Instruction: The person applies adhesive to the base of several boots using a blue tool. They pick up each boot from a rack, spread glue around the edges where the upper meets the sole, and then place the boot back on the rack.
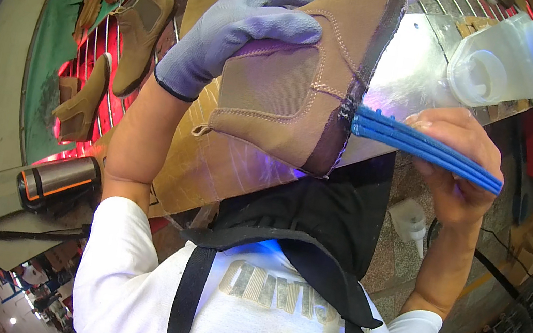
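Observation:
A tan ankle boot (pixel 314 125) with an elastic side panel lies on its side in the air over the bench, its sole edge toward the right. My left hand (pixel 242 32), in a grey-blue glove, is closed around the boot's upper near the ankle opening. A dark, wet-looking band runs along the boot's lower edge by the heel. My bare right hand (pixel 461 154) grips a blue brush (pixel 421 145) with several parallel ridges along its handle. Its dark bristle end touches the boot's edge.
A clear plastic bottle (pixel 499 63) stands beyond my right hand. More tan boots (pixel 142 31) rest on a metal rack (pixel 101 49) lit red at the left. Cardboard (pixel 190 169) covers the near bench. A metal flask (pixel 61 180) lies at left; a white nozzle bottle (pixel 409 219) is below my right hand.

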Motion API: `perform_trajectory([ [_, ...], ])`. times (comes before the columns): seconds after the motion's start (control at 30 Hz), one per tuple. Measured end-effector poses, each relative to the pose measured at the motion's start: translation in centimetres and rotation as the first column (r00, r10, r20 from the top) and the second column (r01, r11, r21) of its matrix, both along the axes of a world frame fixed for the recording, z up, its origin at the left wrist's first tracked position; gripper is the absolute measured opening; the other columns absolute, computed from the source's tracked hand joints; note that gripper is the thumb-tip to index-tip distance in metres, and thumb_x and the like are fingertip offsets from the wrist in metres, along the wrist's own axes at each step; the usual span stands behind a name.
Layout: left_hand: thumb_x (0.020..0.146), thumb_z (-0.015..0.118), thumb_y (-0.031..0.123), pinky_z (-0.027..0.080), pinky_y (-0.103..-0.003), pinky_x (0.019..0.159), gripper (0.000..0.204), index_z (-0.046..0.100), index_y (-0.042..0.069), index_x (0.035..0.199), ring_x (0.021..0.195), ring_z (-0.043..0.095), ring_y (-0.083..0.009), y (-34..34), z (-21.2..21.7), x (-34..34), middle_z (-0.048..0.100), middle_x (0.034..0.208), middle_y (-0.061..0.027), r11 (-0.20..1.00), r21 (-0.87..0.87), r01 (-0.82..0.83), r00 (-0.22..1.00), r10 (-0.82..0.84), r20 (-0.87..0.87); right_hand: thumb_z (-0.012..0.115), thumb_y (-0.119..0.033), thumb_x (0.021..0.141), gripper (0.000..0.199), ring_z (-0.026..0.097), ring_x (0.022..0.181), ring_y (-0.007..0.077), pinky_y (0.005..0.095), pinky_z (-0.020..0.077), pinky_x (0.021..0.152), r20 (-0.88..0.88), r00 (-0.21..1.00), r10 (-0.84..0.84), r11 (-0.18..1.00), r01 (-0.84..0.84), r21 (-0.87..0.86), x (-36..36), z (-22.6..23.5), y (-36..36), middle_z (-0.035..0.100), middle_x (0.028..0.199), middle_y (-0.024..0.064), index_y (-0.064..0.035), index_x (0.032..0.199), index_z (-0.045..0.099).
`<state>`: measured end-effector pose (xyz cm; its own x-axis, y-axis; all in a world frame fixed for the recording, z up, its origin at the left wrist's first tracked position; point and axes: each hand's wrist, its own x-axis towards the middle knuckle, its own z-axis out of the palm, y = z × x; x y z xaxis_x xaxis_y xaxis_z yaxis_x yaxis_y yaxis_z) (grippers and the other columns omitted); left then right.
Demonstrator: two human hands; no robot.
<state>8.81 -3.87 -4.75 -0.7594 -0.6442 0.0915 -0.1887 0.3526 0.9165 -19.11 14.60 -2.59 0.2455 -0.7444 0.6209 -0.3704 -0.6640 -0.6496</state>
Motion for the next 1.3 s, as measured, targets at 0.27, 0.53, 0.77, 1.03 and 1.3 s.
perform_trajectory([
  [0.27, 0.085, 0.073, 0.033, 0.051, -0.027, 0.095, 0.062, 0.062, -0.004, 0.134, 0.106, 0.066, -0.0144, 0.8, 0.7, -0.2, 0.069, 0.121, -0.0093, 0.999, -0.052, -0.011, 0.999, 0.013, 0.044, 0.079, 0.002, 0.079, 0.027, 0.071, 0.085, 0.0271, 0.0353, 0.0559, 0.077, -0.013, 1.0, -0.022, 1.0, 0.022, 0.015, -0.3, 0.4, -0.2, 0.073, 0.094, 0.0157, 0.005, 0.105, 0.071],
  [0.53, 0.085, 0.073, 0.024, 0.051, -0.028, 0.096, 0.054, 0.065, -0.002, 0.131, 0.108, 0.067, -0.0174, 2.1, 2.8, -0.5, 0.069, 0.121, -0.0096, 0.963, 0.199, -0.184, 0.983, 0.177, 0.052, 0.08, 0.002, 0.079, 0.026, 0.071, 0.083, 0.0279, 0.0346, 0.056, 0.076, -0.006, 1.0, -0.028, 1.0, 0.028, 0.006, 0.5, 0.0, 0.3, 0.073, 0.092, 0.0175, 0.0067, 0.103, 0.071],
  [0.77, 0.082, 0.082, 0.032, 0.051, -0.026, 0.094, 0.075, 0.056, -0.011, 0.136, 0.106, 0.065, -0.0163, 2.0, 3.2, -0.4, 0.068, 0.12, -0.0116, 0.915, 0.36, -0.181, 0.983, 0.178, 0.041, 0.081, 0.0, 0.078, 0.027, 0.072, 0.085, 0.0293, 0.0355, 0.0569, 0.077, -0.041, 0.999, -0.011, 1.0, 0.012, 0.014, 0.9, 0.5, 0.3, 0.073, 0.092, 0.0166, 0.0062, 0.103, 0.072],
  [1.03, 0.082, 0.081, 0.029, 0.052, -0.026, 0.092, 0.071, 0.057, -0.012, 0.134, 0.105, 0.066, -0.016, 2.2, 3.3, -0.2, 0.069, 0.117, -0.0125, 0.9, 0.356, -0.252, 0.967, 0.248, 0.057, 0.08, -0.003, 0.079, 0.03, 0.073, 0.087, 0.0283, 0.0339, 0.0575, 0.078, -0.105, 0.993, 0.06, 0.998, -0.059, 0.018, 0.8, 1.6, -0.2, 0.074, 0.095, 0.0176, 0.0053, 0.106, 0.071],
  [1.3, 0.084, 0.08, 0.026, 0.052, -0.024, 0.089, 0.066, 0.058, -0.012, 0.132, 0.1, 0.067, -0.014, 2.5, 4.0, -0.4, 0.07, 0.113, -0.0106, 0.876, 0.413, -0.251, 0.965, 0.262, 0.031, 0.074, -0.007, 0.083, 0.03, 0.072, 0.094, 0.0297, 0.0368, 0.0567, 0.085, -0.15, 0.984, 0.1, 0.993, -0.087, 0.085, 0.5, 2.1, 0.2, 0.072, 0.1, 0.0203, 0.0051, 0.11, 0.07],
])
